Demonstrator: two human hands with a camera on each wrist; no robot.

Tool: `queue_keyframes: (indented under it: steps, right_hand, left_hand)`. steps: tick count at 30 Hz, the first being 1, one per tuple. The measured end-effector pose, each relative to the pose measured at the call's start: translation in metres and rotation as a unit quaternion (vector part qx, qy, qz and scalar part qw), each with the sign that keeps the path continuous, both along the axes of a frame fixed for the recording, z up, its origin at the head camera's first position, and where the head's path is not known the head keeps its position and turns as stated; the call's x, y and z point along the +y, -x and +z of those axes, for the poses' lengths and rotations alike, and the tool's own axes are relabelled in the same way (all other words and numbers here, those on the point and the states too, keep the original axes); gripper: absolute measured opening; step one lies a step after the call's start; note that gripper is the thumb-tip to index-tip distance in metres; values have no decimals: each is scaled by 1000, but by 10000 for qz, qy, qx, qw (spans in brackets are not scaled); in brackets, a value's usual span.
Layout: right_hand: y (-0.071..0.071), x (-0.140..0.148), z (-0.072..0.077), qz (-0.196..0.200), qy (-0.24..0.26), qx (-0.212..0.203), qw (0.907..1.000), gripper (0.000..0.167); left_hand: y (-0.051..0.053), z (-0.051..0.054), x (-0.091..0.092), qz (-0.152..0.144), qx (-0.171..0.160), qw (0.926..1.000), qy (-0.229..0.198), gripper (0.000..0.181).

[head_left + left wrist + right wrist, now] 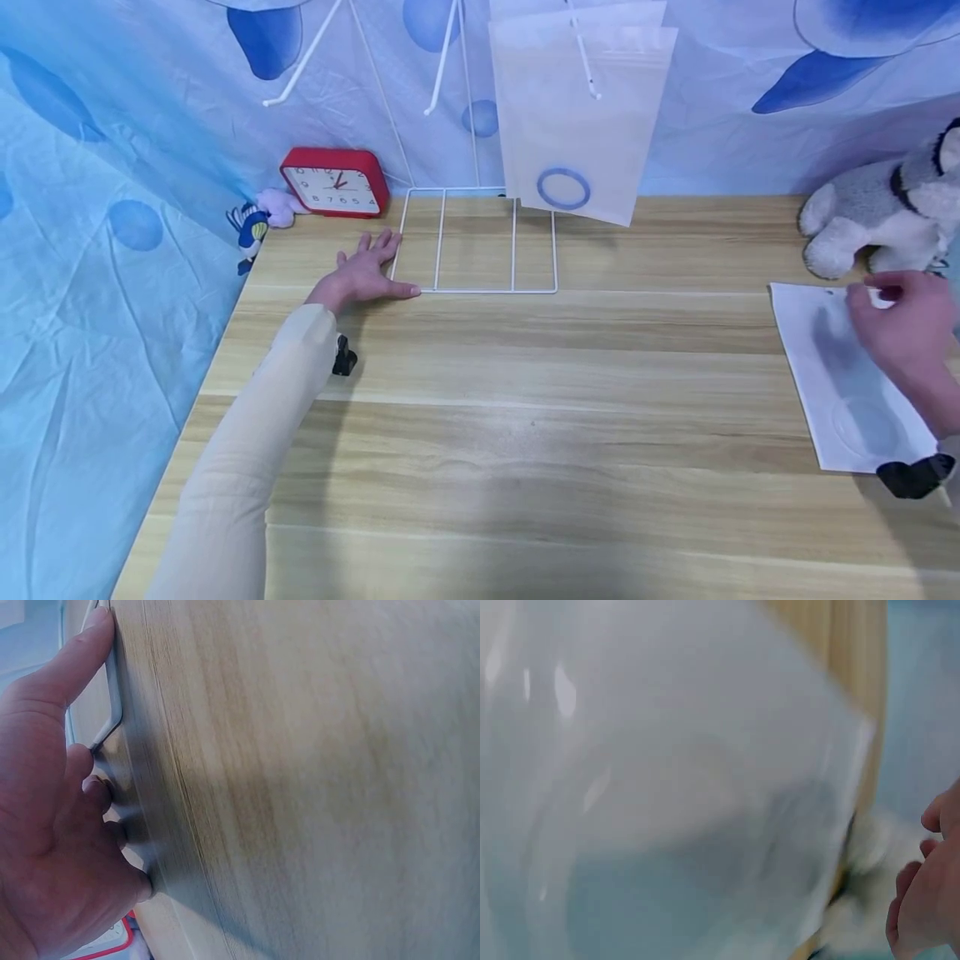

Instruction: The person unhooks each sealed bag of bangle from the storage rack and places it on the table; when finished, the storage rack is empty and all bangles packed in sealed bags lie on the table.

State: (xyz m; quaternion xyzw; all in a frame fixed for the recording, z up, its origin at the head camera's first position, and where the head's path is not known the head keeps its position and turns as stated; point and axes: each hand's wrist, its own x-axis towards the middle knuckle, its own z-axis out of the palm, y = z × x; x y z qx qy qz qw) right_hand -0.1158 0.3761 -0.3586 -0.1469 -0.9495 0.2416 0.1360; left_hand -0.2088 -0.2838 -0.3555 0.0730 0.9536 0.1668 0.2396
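My left hand (360, 271) rests at the left corner of a white wire rack's base (487, 291), fingers spread and thumb on the front wire. In the left wrist view, the thumb lies along the white wire (116, 690). My right hand (907, 325) hovers over a flat, whitish plastic bag (810, 375) at the right, its fingers loosely bent with nothing visible between them. The right wrist view shows the bag's glossy surface (667, 750) with a faint ring. Translucent zip bags (585, 108), the front one with a blue ring, hang from a rack prong (583, 50).
A red clock (335, 182) stands at the table's back left, beside a small purple plush (277, 207) and a dark blue bird figure (251, 229). A grey-and-white plush dog (877, 208) sits behind the flat bag. Blue patterned cloth (97, 333) hangs around the wooden table (525, 433).
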Motion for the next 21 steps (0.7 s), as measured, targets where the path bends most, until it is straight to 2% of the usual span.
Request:
queue_keyframes:
  steps: [2,5,9,13,17,21]
  right_hand:
    - [0,-20,7,649,-117,576,9962,33]
    - [5,-49,22,1543,149,1070,9821,25]
    - [19,-85,42,2356,524,1269,9621,24]
    - [34,-119,66,2721,709,1091,9534,26]
    - [53,-146,94,2891,1283,989,9435,26]
    - [73,-165,120,3048,1831,1137,9277,22]
  left_hand:
    - [1,0,0,2,-2,10000,-3,113]
    - [1,-1,0,-5,-18,10000,-8,113]
    - [0,-4,0,2,-38,10000,-14,113]
    - [-2,-7,0,10,-50,10000,-15,113]
    - [-2,-5,1,-10,-67,10000,0,113]
    - [0,-1,1,5,8,10000,-8,113]
